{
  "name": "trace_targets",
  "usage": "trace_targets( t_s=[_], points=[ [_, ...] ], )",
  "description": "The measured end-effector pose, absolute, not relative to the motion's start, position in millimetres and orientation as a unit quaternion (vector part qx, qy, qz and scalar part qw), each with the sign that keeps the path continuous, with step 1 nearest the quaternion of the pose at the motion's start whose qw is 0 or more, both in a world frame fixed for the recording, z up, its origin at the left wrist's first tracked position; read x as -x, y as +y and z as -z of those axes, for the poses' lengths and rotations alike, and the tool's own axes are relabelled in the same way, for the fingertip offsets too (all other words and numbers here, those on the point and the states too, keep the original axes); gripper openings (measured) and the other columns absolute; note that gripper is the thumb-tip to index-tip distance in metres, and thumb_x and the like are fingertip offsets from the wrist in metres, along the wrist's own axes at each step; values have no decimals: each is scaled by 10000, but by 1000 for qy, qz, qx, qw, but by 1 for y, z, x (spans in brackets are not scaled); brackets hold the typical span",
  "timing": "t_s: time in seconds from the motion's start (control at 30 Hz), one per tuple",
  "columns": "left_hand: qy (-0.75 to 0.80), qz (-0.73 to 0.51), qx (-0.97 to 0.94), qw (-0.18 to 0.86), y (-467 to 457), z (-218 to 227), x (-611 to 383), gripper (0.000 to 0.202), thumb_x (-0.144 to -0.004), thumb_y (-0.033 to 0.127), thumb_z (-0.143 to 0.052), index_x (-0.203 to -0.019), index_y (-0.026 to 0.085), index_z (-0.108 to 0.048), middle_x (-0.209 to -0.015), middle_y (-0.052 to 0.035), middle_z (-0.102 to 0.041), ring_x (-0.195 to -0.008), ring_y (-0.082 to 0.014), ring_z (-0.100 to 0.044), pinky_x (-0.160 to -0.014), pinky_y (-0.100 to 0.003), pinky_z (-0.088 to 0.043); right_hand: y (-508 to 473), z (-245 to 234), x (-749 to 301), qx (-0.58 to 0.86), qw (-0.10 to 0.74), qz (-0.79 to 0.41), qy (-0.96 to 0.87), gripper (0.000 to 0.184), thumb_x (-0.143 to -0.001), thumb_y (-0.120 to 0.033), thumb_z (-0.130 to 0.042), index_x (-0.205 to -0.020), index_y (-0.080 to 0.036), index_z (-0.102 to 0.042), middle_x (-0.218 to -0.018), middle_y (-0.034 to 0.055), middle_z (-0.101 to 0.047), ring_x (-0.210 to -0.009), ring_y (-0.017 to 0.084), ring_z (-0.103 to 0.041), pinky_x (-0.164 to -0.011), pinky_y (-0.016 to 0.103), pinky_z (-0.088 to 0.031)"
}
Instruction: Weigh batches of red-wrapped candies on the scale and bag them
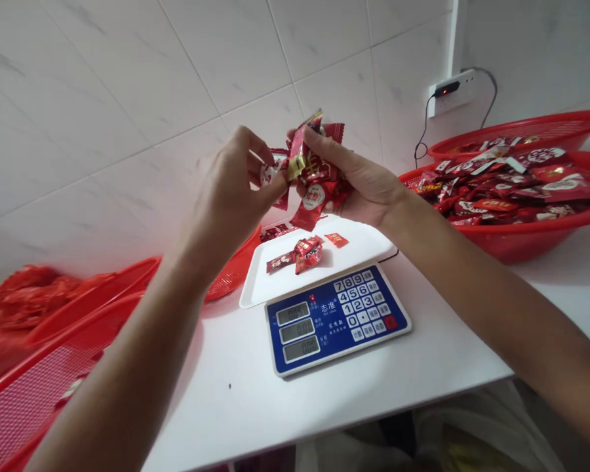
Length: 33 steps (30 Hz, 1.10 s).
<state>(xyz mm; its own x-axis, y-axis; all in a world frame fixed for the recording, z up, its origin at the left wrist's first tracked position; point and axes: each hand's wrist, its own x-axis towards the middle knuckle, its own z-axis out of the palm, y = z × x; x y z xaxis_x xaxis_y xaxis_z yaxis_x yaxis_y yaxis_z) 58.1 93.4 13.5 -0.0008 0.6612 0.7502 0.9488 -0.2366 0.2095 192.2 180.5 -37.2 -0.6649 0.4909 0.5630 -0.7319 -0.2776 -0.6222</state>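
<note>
My right hand (358,177) is closed around a bunch of red snack packets (319,167), some with gold ends, held above a scale. My left hand (240,174) pinches a red and white packet (275,172) at the left side of that bunch. Below them is the white weighing tray (358,252), with several small red packets (299,252) in a loose heap and one flat red packet (336,240) apart from them. The scale's blue panel (329,318) has number keys and three lit displays, whose digits are hard to read.
A red basket (511,242) heaped with red packets stands at right, another red basket (521,128) behind it. More red baskets (59,360) and red plastic bags (34,295) are at left. A wall socket (452,92) has a black cable. The white table's front edge (373,412) runs below the scale.
</note>
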Motion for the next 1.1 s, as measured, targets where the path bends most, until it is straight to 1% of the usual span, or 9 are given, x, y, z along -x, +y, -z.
trace_targets(
  t_s=[0.07, 0.23, 0.4, 0.53, 0.6, 0.73, 0.87, 0.97, 1.1],
  points=[
    [-590, 393, 682, 182, 95, -9, -56, 177, -780, 206, -736, -807, 257, -568, -689, 28, -614, -637, -166, -609, -638, -307, -480, 182, 37, -193, -124, 390, -787, -462, 68, -903, -246, -690, -872, -195, -657, -751, -53, -655, -746, 91, -629, -767, 198, -541],
    [-581, 411, 676, 190, 87, -3, -52, 159, -812, 234, -728, -844, 248, -573, -788, 21, -656, -744, -173, -646, -680, -305, -496, 181, 36, -191, -31, 426, -758, -493, 146, -877, -340, -710, -902, -201, -671, -837, -28, -681, -864, 137, -665, -762, 261, -554],
    [-567, 437, 676, 173, 85, 2, -50, 156, -843, 243, -704, -848, 237, -548, -798, 21, -654, -788, -177, -651, -692, -316, -499, 177, 37, -191, -75, 407, -763, -496, 114, -900, -298, -691, -894, -185, -673, -838, -31, -674, -797, 108, -652, -767, 242, -550],
    [-585, 437, 666, 151, 92, 4, -44, 185, -808, 200, -701, -804, 255, -524, -807, 9, -647, -766, -179, -637, -675, -331, -503, 177, 41, -188, -103, 385, -776, -490, 69, -925, -240, -667, -895, -178, -672, -793, -40, -653, -753, 91, -625, -779, 235, -548],
    [-586, 447, 661, 140, 97, 6, -40, 207, -783, 203, -709, -764, 266, -513, -806, 4, -645, -758, -183, -632, -672, -338, -512, 179, 43, -186, -85, 402, -768, -492, 70, -884, -235, -717, -910, -184, -676, -792, -42, -650, -755, 96, -625, -767, 241, -545],
    [-595, 452, 653, 122, 101, 10, -30, 204, -730, 216, -726, -721, 267, -529, -742, 2, -634, -696, -184, -601, -633, -353, -496, 189, 45, -186, -48, 447, -745, -493, 267, -744, -312, -848, -925, -199, -688, -812, -31, -648, -827, 124, -646, -748, 247, -531],
    [-674, 457, 577, 56, 94, 15, -22, 211, -700, 159, -730, -674, 241, -537, -689, -1, -615, -644, -163, -584, -620, -341, -484, 209, 49, -192, -14, 479, -712, -514, 407, -601, -346, -936, -908, -238, -692, -783, -17, -672, -810, 157, -646, -688, 264, -535],
    [-694, 494, 524, -1, 84, 16, -20, 169, -755, 185, -745, -715, 232, -588, -713, -16, -668, -704, -172, -626, -691, -350, -507, 225, 56, -191, 41, 474, -706, -526, 383, -602, -362, -934, -871, -253, -685, -750, -21, -677, -713, 146, -619, -615, 259, -513],
    [-629, 605, 467, -143, 81, 13, -23, 109, -838, 214, -710, -742, 244, -668, -772, -26, -719, -776, -180, -672, -762, -359, -554, 235, 66, -178, 83, 448, -761, -462, 355, -626, -368, -914, -747, -221, -614, -691, -6, -654, -657, 139, -600, -590, 271, -511]
  ],
)
